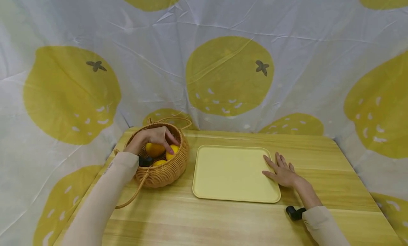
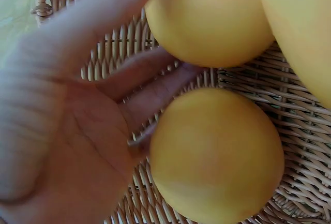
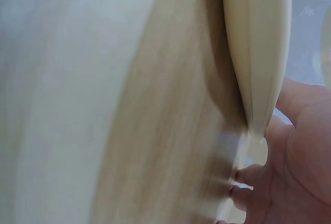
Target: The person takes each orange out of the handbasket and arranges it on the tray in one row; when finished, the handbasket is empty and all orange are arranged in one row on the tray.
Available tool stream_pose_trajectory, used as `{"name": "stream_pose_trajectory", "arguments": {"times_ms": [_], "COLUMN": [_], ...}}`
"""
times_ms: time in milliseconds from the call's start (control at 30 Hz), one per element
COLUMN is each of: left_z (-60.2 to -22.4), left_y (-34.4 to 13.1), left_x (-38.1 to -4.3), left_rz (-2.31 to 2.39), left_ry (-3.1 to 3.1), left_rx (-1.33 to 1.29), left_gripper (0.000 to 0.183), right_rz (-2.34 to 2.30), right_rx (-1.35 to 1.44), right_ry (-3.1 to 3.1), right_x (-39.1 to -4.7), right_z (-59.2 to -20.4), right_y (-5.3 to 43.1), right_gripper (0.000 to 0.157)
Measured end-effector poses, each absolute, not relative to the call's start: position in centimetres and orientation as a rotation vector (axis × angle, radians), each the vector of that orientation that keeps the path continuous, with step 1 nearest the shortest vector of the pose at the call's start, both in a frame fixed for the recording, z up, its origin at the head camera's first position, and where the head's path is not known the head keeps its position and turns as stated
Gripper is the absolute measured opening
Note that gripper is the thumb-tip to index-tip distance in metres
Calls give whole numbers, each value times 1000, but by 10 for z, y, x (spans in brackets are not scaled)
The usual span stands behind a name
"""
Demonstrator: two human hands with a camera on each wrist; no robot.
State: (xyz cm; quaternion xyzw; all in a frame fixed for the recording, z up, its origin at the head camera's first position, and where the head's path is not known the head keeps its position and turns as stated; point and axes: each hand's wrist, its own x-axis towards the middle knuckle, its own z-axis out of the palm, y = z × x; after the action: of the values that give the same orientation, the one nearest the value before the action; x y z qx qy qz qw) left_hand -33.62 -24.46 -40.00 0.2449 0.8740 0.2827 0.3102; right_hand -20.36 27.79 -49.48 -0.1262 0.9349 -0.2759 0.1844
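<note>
"Where is the left hand (image 1: 159, 135)?"

"Down inside the wicker basket (image 1: 172, 172), at the left of the wooden table (image 1: 197, 223). Its thumb and fingers are bent round a yellow fruit (image 2: 217, 27), by the basket's right inner wall."

"What kind of fruit?"

"Round and smooth, but the wrist view cuts it off at the top, so I can't fairly name it. A second round fruit (image 2: 217, 154) sits just beside the fingers, and more fruit lies around them in the basket."

"And the right hand (image 1: 285, 176)?"

"Spread, fingers fairly straight, gripping nothing. It rests at the right edge of the pale yellow tray (image 1: 234, 173), with the thumb and forefinger reaching over the rim and the other fingers beyond it. The tray lies flat on the table, right of the basket."
</note>
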Motion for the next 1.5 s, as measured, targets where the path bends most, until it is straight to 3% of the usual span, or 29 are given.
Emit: {"name": "stream_pose_trajectory", "arguments": {"times_ms": [467,867,1500], "left_z": [-392,-388,-384], "left_y": [-266,-252,-261], "left_x": [-332,-327,-327], "left_rz": [750,697,724], "left_ry": [2440,2374,2485], "left_rx": [614,635,721], "left_gripper": [39,47,38], "right_rz": [-795,-792,-804], "right_rx": [-351,-362,-356], "right_ry": [2624,2640,2632], "right_x": [-203,-204,-204], "right_z": [-493,-497,-497], "right_y": [277,278,278], "right_gripper": [79,78,77]}}
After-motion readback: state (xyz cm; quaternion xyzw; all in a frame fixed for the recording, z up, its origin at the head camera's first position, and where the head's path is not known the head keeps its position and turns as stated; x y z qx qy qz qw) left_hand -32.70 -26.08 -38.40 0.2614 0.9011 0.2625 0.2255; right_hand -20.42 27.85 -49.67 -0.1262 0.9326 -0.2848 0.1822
